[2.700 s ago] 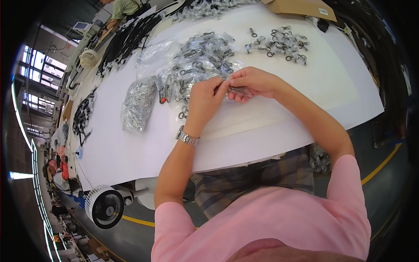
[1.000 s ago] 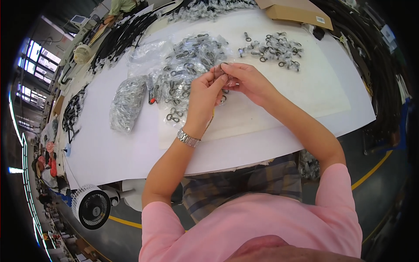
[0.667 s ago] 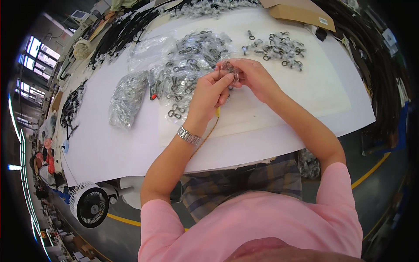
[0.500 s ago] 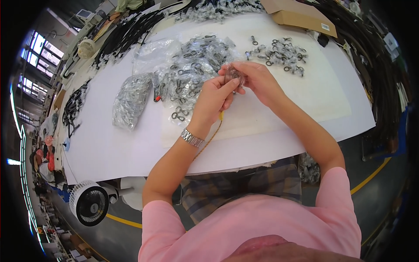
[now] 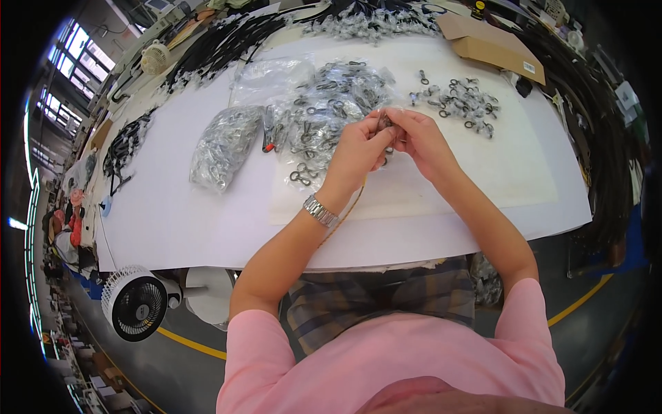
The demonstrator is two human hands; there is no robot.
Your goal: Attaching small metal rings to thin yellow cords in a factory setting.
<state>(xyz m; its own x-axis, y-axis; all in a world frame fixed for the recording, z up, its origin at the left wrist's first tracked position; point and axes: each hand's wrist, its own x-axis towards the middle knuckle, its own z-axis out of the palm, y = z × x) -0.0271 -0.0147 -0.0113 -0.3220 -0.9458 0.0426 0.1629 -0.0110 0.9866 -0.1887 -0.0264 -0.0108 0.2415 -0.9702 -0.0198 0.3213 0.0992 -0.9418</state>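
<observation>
Both hands meet over the table, pinching a small dark metal clasp with clear plastic about it; the fingers hide most of it. My left hand, with a metal watch on its wrist, grips it from the left. From the other side my right hand closes its fingertips on it. A thin yellow-brown cord hangs below the left hand; where it begins is hidden. Just beyond and left of the hands spreads a heap of plastic-wrapped dark metal clasps. A smaller group of wrapped clasps lies to the right.
A full clear plastic bag sits left of the heap, beside a dark tool with a red end. Black straps lie along the far left. An open cardboard box stands far right. A fan is below the table's left front edge.
The whole view has shifted slightly, so the table's things appear further right. Both hands stay together, and their fingers now cover more of the clasp and its plastic.
</observation>
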